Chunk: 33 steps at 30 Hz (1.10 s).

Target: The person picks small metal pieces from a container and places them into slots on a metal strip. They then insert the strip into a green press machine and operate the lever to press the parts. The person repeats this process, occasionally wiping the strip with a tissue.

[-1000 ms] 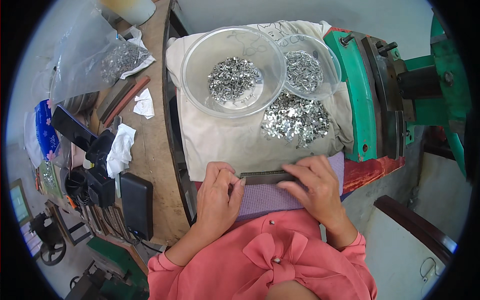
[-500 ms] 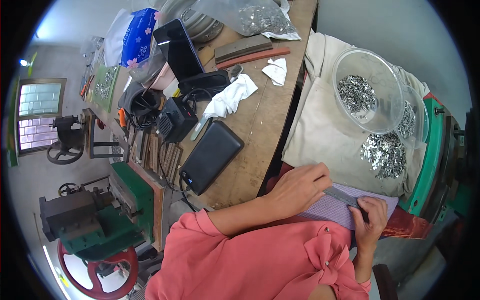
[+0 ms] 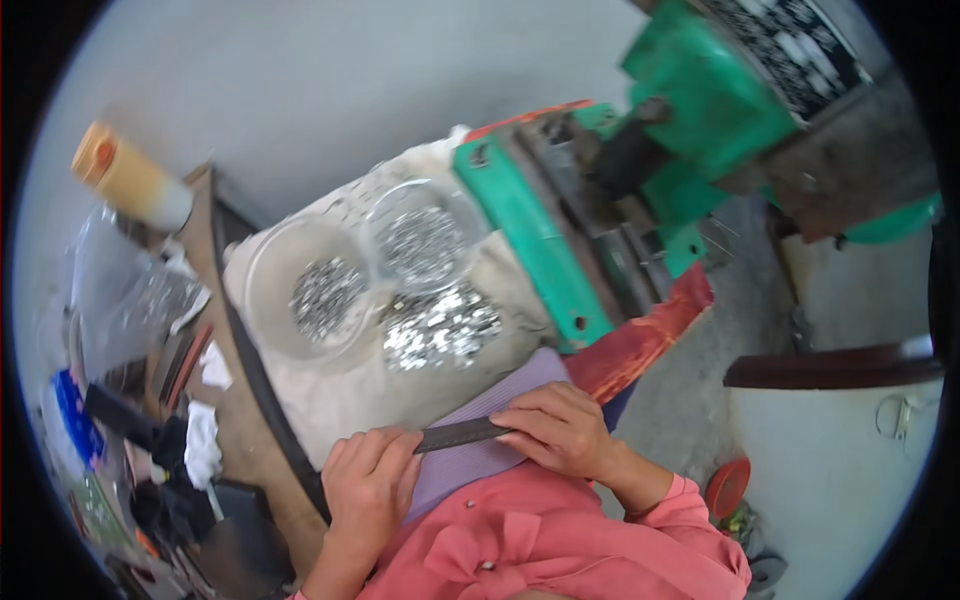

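Observation:
Low over my lap, a narrow dark metal-looking strip (image 3: pixel 462 434) runs between my two hands, with a row of small marks along it. My left hand (image 3: pixel 372 478) has its fingers closed over the left end. At the other end, my right hand (image 3: pixel 560 430) grips with thumb and fingers. A ribbed purple cloth (image 3: pixel 445 482) lies beneath. Beyond it, a pile of small shiny metal pieces (image 3: pixel 445 330) rests on a pale cloth (image 3: pixel 375 415). Two clear round plastic tubs, the left one (image 3: pixel 262 290) and the right one (image 3: pixel 385 205), hold more such pieces.
A green machine (image 3: pixel 520 235) stands close on the right, its head (image 3: pixel 700 95) overhanging. At left, a wooden table (image 3: pixel 262 445) carries tissue (image 3: pixel 203 445), a plastic bag (image 3: pixel 120 285) and an orange-and-white bottle (image 3: pixel 130 180). A dark red bar-shaped edge (image 3: pixel 830 368) is at far right.
My view has swung right, bringing the green machine in and pushing the table to the left edge. Both hands still hold the strip, which now lies more level in view.

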Tool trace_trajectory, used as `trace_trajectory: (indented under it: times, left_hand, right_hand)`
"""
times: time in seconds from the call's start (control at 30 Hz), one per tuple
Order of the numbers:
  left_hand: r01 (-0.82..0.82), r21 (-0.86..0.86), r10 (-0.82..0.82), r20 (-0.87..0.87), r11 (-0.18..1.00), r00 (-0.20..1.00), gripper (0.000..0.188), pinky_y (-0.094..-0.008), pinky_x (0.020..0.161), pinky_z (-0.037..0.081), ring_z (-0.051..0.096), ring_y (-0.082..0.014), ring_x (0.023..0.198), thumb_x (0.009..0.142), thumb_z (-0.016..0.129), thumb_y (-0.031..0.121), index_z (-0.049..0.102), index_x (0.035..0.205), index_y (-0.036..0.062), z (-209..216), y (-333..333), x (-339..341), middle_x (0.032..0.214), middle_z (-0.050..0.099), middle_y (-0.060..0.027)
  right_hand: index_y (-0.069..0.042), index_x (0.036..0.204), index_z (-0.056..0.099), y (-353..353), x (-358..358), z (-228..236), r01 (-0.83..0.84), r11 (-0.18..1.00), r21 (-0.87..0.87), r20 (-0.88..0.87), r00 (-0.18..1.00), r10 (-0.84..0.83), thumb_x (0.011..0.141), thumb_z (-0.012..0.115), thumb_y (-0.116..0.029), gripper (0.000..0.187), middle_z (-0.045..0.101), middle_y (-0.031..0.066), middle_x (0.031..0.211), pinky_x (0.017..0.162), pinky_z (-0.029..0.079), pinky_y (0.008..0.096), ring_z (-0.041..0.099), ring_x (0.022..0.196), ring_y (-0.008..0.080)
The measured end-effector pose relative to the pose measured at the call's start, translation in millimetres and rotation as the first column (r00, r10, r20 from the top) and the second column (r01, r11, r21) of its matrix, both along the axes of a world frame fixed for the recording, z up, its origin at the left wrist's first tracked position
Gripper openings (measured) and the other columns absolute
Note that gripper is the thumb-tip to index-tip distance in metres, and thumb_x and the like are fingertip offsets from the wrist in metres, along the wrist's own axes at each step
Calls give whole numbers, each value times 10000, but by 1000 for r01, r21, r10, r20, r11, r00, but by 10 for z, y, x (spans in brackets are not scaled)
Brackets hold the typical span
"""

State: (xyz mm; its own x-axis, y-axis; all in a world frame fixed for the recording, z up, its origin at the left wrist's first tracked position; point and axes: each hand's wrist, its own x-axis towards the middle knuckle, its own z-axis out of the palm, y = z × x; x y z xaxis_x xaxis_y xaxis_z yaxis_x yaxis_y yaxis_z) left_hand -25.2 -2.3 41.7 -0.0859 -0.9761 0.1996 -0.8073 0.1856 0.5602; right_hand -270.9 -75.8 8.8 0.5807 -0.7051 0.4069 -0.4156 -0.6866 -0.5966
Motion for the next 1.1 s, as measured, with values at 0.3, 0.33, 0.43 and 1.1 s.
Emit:
trace_trajectory:
  times: [0.3, 0.33, 0.43, 1.1]
  left_hand:
    - [520, -306, -488, 179, 798, 854, 224, -388, 707, 477, 611, -264, 826, 738, 756, 76, 651, 935, 71, 486, -1568, -853, 883, 601, -62]
    - [557, -331, -515, 213, 762, 831, 193, -383, 713, 480, 611, -257, 837, 750, 736, 83, 646, 921, 71, 501, -1732, -963, 877, 594, -60]
    - [646, -387, -558, 325, 658, 763, 118, -369, 733, 487, 611, -239, 860, 781, 680, 104, 638, 886, 70, 484, -2083, -1175, 857, 574, -54]
    - [770, -133, -540, 640, 624, 547, 244, -327, 898, 477, 630, -211, 1012, 813, 618, 141, 686, 1011, 16, 526, -1850, -1465, 1056, 671, -73]
  right_hand:
    - [-65, 963, 751, -260, -827, 489, 525, 805, -276, 108, 849, -517, 704, 859, -73, 281, 695, 77, 870, 593, 527, 324, 673, 713, 225]
    - [-61, 961, 747, -288, -880, 500, 573, 772, -275, 119, 817, -565, 708, 855, -65, 274, 692, 79, 866, 592, 526, 322, 673, 708, 222]
    - [-53, 954, 735, -369, -914, 432, 661, 707, -250, 158, 749, -644, 726, 843, -48, 253, 681, 81, 851, 583, 519, 315, 666, 690, 209]
    - [-27, 1038, 754, -315, -826, 260, 669, 739, -82, 217, 736, -642, 779, 815, -19, 267, 679, 87, 811, 590, 526, 295, 671, 653, 188]
